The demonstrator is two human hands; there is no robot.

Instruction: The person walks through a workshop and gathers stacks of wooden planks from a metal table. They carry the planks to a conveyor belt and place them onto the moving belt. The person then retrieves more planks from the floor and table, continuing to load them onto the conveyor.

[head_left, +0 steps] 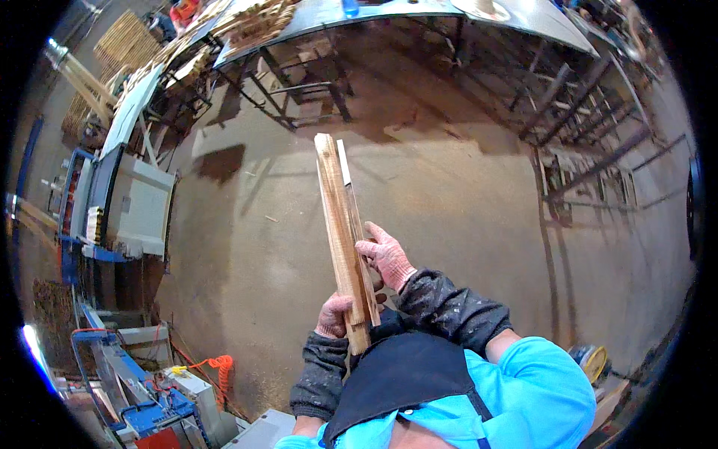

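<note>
A bundle of long, light-brown wooden strips (pixel 339 217) is held in front of my body, its far end pointing away from me. My left hand (pixel 334 316), in a pinkish knit glove, is closed round the bundle near its lower end. Higher up, my right hand (pixel 390 257), in a similar glove, grips at the right side with its fingertips against the strips. A narrower strip with a pale upper part (pixel 344 161) lies along the right of the thicker one. How the strips sit inside my left palm is hidden.
At left stands a blue-and-grey machine (pixel 142 396) with an orange coiled hose (pixel 221 365). A metal-legged table (pixel 389 9) spans the far side, with stacked wood strips (pixel 258 22) at its left. Metal frames (pixel 591 142) stand at right. Scraps lie on the concrete floor (pixel 464 224).
</note>
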